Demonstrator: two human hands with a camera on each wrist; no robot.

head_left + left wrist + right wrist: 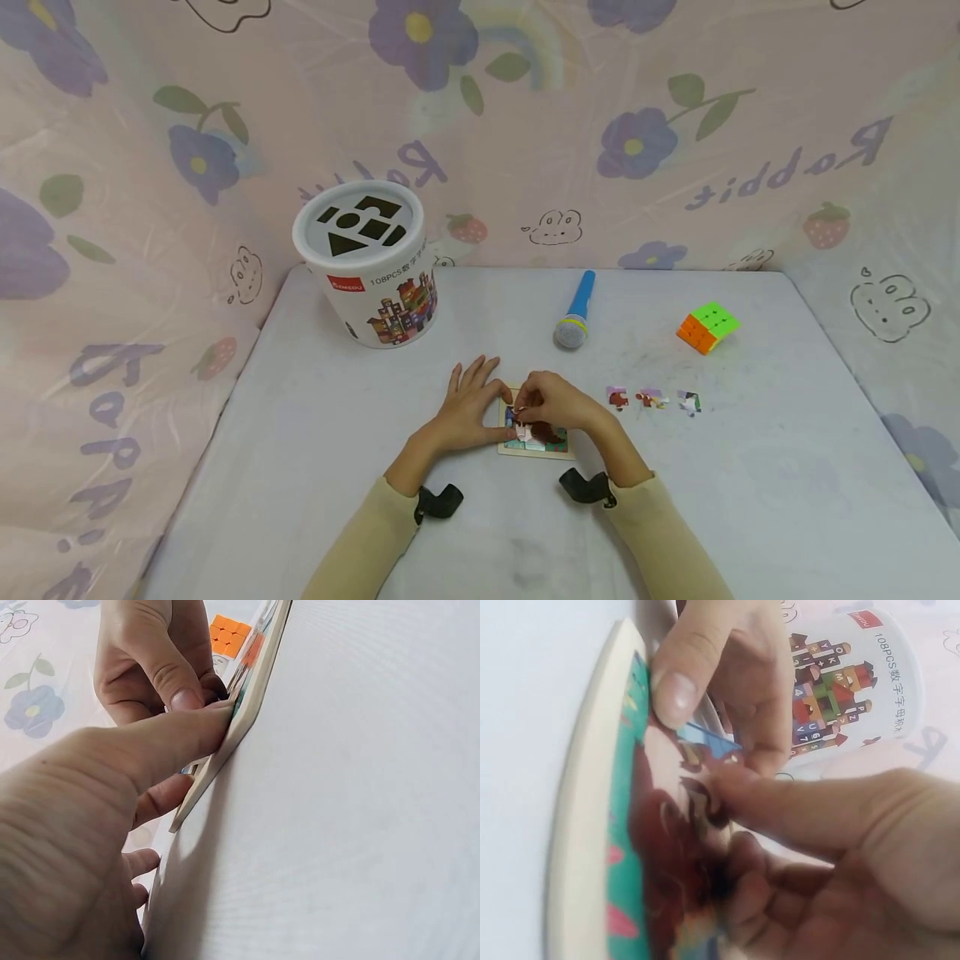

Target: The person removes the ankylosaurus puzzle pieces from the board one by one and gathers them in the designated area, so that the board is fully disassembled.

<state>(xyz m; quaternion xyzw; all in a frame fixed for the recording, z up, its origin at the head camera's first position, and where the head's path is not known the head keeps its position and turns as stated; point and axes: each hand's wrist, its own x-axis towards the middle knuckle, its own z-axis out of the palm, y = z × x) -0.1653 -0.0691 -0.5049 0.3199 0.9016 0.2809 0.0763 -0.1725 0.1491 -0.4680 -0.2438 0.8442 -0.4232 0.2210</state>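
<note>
A small wooden-framed jigsaw puzzle board [536, 454] with a brown animal picture lies in front of the person. At its left side, the left hand [467, 414] holds the board, thumb pressing on the picture and index finger at the far edge; the other fingers spread outward. The right hand [557, 402] reaches over the board from the right and pinches a reddish-brown puzzle piece [720, 762] between thumb and fingers, right at the picture's upper left part. Fingers hide much of that piece. Three loose puzzle pieces [652, 398] lie in a row right of the board.
Behind the left hand stands a large white block bucket [367, 267] with shaped holes in its lid. A blue toy microphone [577, 310] lies beyond the board, and a cube puzzle [707, 327] sits at the back right. Patterned cloth [510, 167] hangs behind the white table.
</note>
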